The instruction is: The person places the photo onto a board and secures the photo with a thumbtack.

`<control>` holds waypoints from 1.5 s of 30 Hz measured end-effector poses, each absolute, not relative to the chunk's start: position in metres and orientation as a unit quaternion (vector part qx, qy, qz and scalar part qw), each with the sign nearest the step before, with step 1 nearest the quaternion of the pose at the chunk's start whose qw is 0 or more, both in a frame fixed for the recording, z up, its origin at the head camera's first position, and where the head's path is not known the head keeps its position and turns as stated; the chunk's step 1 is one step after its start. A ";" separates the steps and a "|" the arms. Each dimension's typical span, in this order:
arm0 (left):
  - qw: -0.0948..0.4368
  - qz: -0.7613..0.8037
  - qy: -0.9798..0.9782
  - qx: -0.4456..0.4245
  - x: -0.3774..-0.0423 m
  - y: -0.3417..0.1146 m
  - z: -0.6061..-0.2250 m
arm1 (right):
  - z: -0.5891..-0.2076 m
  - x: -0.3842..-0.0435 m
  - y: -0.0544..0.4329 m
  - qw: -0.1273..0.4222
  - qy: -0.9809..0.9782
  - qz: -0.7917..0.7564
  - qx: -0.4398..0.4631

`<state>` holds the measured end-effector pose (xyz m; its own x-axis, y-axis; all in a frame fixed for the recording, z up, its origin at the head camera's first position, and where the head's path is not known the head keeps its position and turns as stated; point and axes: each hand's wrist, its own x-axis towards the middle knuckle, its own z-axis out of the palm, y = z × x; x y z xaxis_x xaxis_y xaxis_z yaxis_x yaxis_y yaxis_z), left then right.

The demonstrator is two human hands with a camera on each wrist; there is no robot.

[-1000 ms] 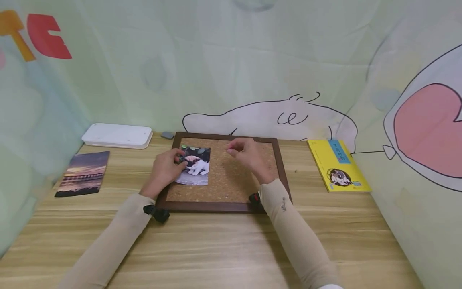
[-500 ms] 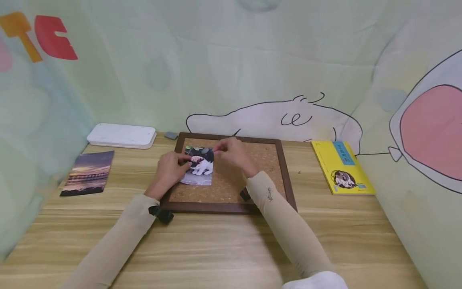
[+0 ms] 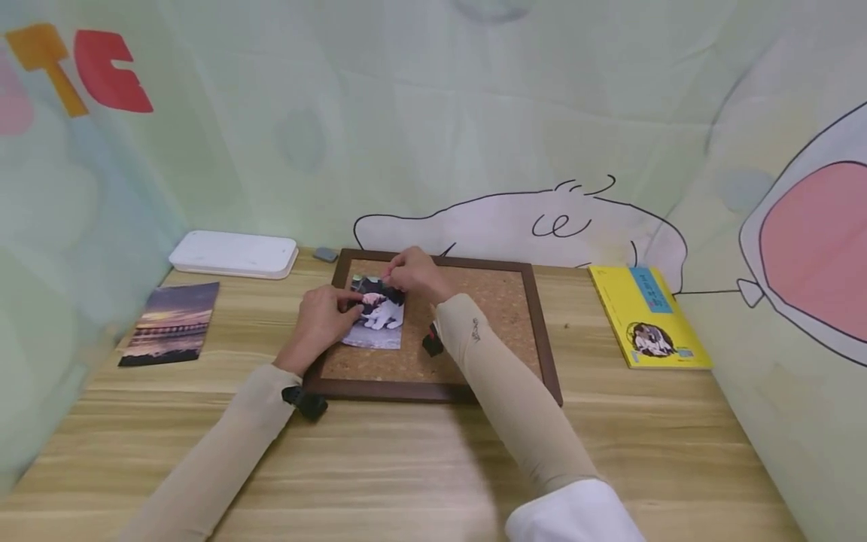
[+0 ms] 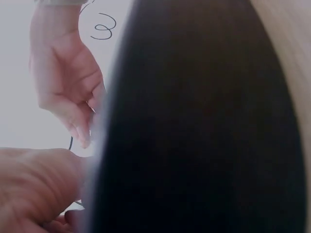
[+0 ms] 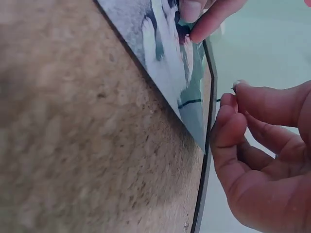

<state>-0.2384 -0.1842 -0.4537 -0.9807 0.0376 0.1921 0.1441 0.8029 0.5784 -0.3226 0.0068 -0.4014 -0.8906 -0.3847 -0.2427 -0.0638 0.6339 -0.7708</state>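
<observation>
On the cork board lies a photo of a black-and-white cat, near the board's left side. My left hand rests at the photo's left edge, thumb and index fingertips touching its surface; these fingertips also show in the right wrist view. My right hand is over the photo's upper right corner. Between its thumb and index finger it pinches a small pink pin, mostly hidden by the fingers. In the left wrist view a dark shape blocks most of the picture.
A sunset photo lies left of the board, with a white case behind it. A small grey object sits by the board's far left corner. At the right is a yellow book. A printed cloth wall stands behind.
My right hand has moved left, from over the bare cork to the cat photo's upper right corner, still pinching the pink pin. The left hand stays on the photo. The head view has shifted slightly.
</observation>
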 end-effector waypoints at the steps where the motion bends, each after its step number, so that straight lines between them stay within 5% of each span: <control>1: 0.087 -0.309 -0.946 -0.049 -0.238 -0.184 -0.454 | -0.402 -0.325 0.004 0.201 0.882 -0.407 -0.129; 22: 0.098 -0.316 -0.941 -0.067 -0.238 -0.183 -0.455 | -0.408 -0.343 -0.010 0.252 0.907 -0.319 -0.112; 45: 0.095 -0.323 -0.940 -0.060 -0.237 -0.183 -0.453 | -0.413 -0.344 -0.016 0.208 0.924 -0.306 -0.097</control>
<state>-0.2375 -0.1829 -0.4532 -0.9746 0.0522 0.2177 0.1751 0.7838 0.5958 -0.3441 -0.0156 -0.4126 -0.8944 -0.3067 -0.3255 -0.0522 0.7943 -0.6053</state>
